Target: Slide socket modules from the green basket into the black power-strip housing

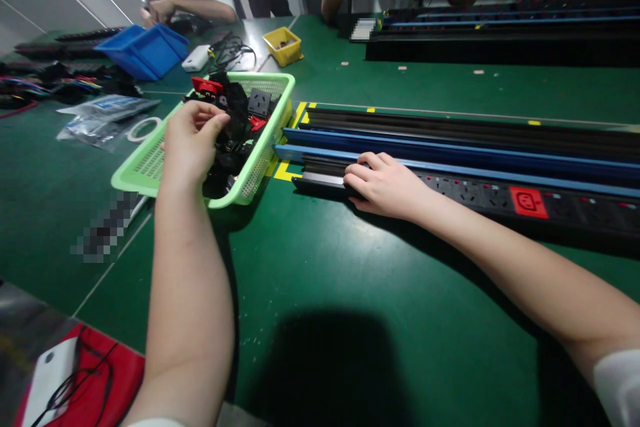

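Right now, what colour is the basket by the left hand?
Light green; the basket shows best in the head view.

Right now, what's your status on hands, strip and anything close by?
Left hand over green basket, grip unclear. Right hand on black socket strip, toward its left end. Blue rails close behind strip.

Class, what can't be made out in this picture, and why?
Head view throughout:
Whether the left hand holds anything: curled fingers hide it.
The socket strip beneath the right hand: covered by that hand.
The socket strip's right end: cut off by the edge.
The yellow bin's contents: too small.
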A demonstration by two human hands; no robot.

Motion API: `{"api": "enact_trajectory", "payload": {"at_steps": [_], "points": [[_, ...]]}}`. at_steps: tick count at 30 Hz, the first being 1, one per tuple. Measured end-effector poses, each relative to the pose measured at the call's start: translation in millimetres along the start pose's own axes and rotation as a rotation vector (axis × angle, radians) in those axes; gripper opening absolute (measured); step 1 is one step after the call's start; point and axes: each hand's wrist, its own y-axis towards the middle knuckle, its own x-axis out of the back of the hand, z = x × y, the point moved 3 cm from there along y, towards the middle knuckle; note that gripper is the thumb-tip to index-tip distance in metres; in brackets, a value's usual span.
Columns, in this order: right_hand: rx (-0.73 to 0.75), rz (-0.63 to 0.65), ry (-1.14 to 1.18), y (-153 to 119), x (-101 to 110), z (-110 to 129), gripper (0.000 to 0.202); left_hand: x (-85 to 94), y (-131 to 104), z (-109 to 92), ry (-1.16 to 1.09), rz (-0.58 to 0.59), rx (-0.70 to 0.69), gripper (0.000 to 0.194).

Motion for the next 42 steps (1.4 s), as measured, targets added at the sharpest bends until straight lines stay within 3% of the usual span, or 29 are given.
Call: {"api": "enact_trajectory", "payload": {"at_steps": [2, 5, 9, 14, 17, 20, 24, 27, 29, 31, 35, 42], "points": [[0.0, 0.004, -0.001, 0, 0, 0, 0.021, 5.3, 1, -9, -0.095, -0.088, -0.01, 0.024], [0.004, 0.012, -0.004, 0, 1, 0, 0.021, 11.5, -1, -30, -0.277, -0.131, 0.016, 0.031], [0.002, 0.009, 0.0, 0, 0, 0, 0.021, 7.9, -13, -71, -0.707, -0.011, 0.11, 0.017], [-0.003, -0.002, 0.003, 0, -2, 1, 0.022, -25.0, -36, -113, -1.261, 0.178, 0.465, 0.012], [-0.005, -0.007, 0.004, 0, -3, 1, 0.022, -50.0, -54, -120, -1.371, 0.271, 0.692, 0.018], [-0.003, -0.008, 0.005, 0, -3, 1, 0.022, -67.5, -70, -115, -1.293, 0.258, 0.866, 0.022], [-0.006, -0.007, 0.012, 0, -2, 1, 0.021, -83.1, -89, -97, -1.168, 0.186, 0.922, 0.021], [-0.004, -0.01, 0.008, 0, -1, 2, 0.021, -93.6, -104, -76, -1.094, 0.003, 0.817, 0.018], [-0.004, -0.013, 0.002, 0, -2, 2, 0.021, -96.7, -113, -61, -1.033, -0.228, 0.642, 0.015], [-0.006, -0.015, -0.002, 0, -2, 1, 0.02, -100.6, -120, -48, -0.987, -0.337, 0.525, 0.017], [-0.013, -0.015, -0.002, 0, -3, 1, 0.019, -105.0, -118, -30, -1.007, -0.342, 0.569, 0.019], [-0.016, -0.005, 0.011, 0, -1, 2, 0.02, -106.5, -105, -20, -1.195, -0.197, 0.769, 0.035]]}}
